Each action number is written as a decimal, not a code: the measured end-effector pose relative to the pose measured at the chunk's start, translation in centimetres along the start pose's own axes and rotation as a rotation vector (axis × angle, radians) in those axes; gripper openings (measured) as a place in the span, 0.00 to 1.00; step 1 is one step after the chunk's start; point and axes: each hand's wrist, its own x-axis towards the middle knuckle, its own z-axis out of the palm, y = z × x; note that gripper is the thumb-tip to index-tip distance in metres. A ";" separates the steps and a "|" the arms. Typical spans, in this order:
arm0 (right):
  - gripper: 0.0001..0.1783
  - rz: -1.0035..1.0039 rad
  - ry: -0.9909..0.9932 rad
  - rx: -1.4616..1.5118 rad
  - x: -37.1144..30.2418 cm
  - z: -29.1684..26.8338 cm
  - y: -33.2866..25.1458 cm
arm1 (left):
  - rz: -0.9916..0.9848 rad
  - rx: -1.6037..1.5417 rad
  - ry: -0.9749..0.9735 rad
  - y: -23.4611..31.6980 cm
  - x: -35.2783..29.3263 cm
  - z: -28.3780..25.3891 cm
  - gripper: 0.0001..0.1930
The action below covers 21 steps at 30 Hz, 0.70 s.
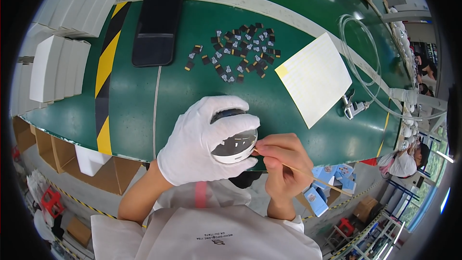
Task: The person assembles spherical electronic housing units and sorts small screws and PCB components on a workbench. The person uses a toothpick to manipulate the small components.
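Observation:
My left hand (197,139), in a white glove, is wrapped around a round white and grey device (234,142) with a dark domed face, held just above the near edge of the green worktop (192,91). My bare right hand (284,163) pinches a thin wooden stick (317,179). The stick's tip touches the device's right rim. A scatter of several small black and silver chips (240,53) lies on the worktop beyond the hands.
A black phone (158,26) lies at the back left, with a thin cable running toward me. A sheet of yellow-white labels (315,77) lies right, beside a metal clip (353,108) and clear tubing (358,67). White boxes (57,67) stack at left. Another person (406,159) sits far right.

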 end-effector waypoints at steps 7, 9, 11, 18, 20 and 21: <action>0.08 -0.019 0.049 -0.041 0.6 0.6 -0.8 | 0.003 -0.014 0.002 -0.1 0.0 0.1 0.33; 0.07 -0.009 0.031 -0.065 0.7 0.5 -1.0 | 0.011 -0.007 0.005 -0.2 0.0 0.2 0.33; 0.05 0.007 0.035 -0.035 0.6 0.6 -0.9 | 0.015 -0.020 0.016 -0.3 -0.1 0.2 0.35; 0.11 0.027 -0.016 0.085 0.5 -0.1 0.4 | -0.042 -0.006 -0.048 0.8 0.2 -0.7 0.36; 0.12 0.082 0.032 0.183 -0.5 -0.5 1.2 | -0.047 -0.016 -0.038 1.1 0.2 -0.9 0.35; 0.14 0.145 0.072 0.277 -0.8 -0.5 1.4 | -0.042 -0.008 -0.041 1.1 0.2 -0.9 0.35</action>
